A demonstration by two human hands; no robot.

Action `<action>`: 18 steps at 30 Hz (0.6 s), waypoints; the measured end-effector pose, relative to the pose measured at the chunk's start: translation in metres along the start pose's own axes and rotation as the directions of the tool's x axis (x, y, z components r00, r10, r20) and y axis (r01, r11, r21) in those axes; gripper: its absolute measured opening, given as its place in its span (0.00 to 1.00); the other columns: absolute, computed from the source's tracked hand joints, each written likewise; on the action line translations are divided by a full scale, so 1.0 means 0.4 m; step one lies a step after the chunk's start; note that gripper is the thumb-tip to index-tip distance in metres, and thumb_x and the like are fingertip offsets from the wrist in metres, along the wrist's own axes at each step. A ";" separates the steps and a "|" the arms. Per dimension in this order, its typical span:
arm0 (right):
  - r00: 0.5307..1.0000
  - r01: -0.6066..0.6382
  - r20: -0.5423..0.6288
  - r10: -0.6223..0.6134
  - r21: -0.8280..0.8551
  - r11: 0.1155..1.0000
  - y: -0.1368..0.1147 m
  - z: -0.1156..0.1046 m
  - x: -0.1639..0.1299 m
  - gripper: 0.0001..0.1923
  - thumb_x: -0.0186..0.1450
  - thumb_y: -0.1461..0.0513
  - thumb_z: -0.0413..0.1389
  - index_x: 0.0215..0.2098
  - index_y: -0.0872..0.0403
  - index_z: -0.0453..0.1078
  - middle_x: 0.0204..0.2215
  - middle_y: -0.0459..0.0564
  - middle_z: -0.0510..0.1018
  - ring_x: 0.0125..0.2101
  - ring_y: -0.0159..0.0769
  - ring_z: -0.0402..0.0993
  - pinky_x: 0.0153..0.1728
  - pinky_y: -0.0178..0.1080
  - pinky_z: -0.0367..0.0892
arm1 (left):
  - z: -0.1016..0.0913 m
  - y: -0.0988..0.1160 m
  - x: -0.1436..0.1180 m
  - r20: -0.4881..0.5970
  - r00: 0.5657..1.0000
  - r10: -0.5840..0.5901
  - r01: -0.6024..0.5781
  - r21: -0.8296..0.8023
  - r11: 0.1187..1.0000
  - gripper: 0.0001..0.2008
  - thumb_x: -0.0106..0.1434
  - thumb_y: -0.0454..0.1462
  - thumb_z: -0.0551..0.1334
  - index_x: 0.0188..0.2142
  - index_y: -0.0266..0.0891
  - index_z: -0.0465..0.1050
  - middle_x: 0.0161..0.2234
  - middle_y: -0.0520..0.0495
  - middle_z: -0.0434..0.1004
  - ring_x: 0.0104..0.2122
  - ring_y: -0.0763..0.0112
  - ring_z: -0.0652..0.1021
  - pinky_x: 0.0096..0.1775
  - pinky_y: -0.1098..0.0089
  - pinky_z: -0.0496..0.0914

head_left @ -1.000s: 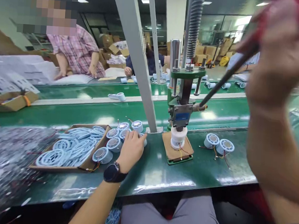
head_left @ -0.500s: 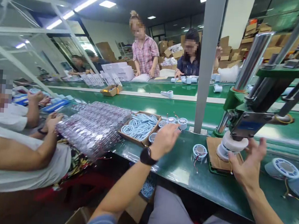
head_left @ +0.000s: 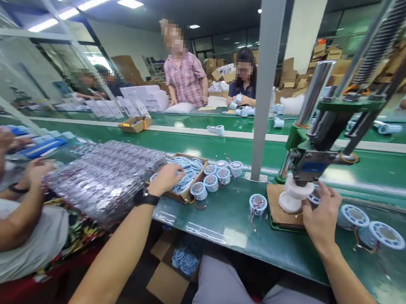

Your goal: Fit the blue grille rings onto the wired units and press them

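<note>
While the left hand [head_left: 166, 177] reaches into the cardboard tray of blue rings [head_left: 187, 172] at ten o'clock, fingers curled onto a ring, the right hand [head_left: 320, 215] cups the white part [head_left: 292, 197] seated under the hand press [head_left: 314, 155] at two o'clock; its grip I cannot tell. Fingers so close beneath the ram risk pinching, and the trailing wires of the blue spool [head_left: 258, 203] on the counter [head_left: 226, 218] could snag.
</note>
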State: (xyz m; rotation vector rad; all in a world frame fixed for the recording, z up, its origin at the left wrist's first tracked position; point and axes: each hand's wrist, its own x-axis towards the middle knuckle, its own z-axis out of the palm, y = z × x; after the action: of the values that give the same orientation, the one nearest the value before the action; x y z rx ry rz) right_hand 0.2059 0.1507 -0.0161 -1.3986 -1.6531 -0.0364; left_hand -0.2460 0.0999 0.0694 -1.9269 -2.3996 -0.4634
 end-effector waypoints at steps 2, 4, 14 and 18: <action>0.996 0.058 0.075 -0.049 -0.117 0.991 0.030 -0.053 -0.003 0.24 0.68 0.57 0.51 0.59 0.56 0.69 0.52 0.66 0.69 0.53 0.58 0.67 0.54 0.63 0.62 | -0.014 0.026 -0.025 -0.138 0.990 0.000 -0.009 -0.059 0.998 0.11 0.70 0.41 0.60 0.45 0.37 0.74 0.46 0.44 0.77 0.45 0.61 0.78 0.49 0.54 0.72; 0.986 0.108 0.147 -0.078 -0.208 0.972 0.062 -0.101 -0.022 0.19 0.70 0.57 0.50 0.55 0.52 0.73 0.50 0.64 0.72 0.51 0.58 0.69 0.56 0.69 0.56 | -0.018 0.071 -0.081 -0.254 0.967 0.011 -0.045 -0.130 0.990 0.11 0.72 0.39 0.53 0.41 0.37 0.73 0.42 0.43 0.78 0.44 0.60 0.77 0.50 0.53 0.71; 0.925 0.363 0.273 -0.265 -0.420 0.832 0.192 -0.180 -0.052 0.20 0.73 0.61 0.43 0.54 0.52 0.74 0.55 0.64 0.73 0.58 0.60 0.67 0.59 0.74 0.48 | 0.291 0.347 -0.317 -0.144 0.956 0.256 -0.290 -0.319 0.902 0.13 0.68 0.34 0.53 0.45 0.36 0.76 0.45 0.36 0.77 0.46 0.54 0.76 0.47 0.51 0.73; 0.959 0.264 0.163 -0.230 -0.234 0.936 0.104 -0.195 -0.053 0.19 0.72 0.62 0.44 0.53 0.54 0.73 0.54 0.67 0.72 0.59 0.63 0.66 0.57 0.73 0.55 | 0.304 0.316 -0.319 -0.085 0.939 0.334 -0.342 -0.363 0.867 0.17 0.69 0.36 0.56 0.55 0.38 0.72 0.54 0.37 0.75 0.54 0.54 0.73 0.54 0.51 0.71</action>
State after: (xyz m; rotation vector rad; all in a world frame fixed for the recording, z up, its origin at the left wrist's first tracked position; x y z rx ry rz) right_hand 0.2845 0.1061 -0.0075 -1.3952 -1.9854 -0.3167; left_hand -0.0754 0.0328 -0.0467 -2.4154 -2.0004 -0.9646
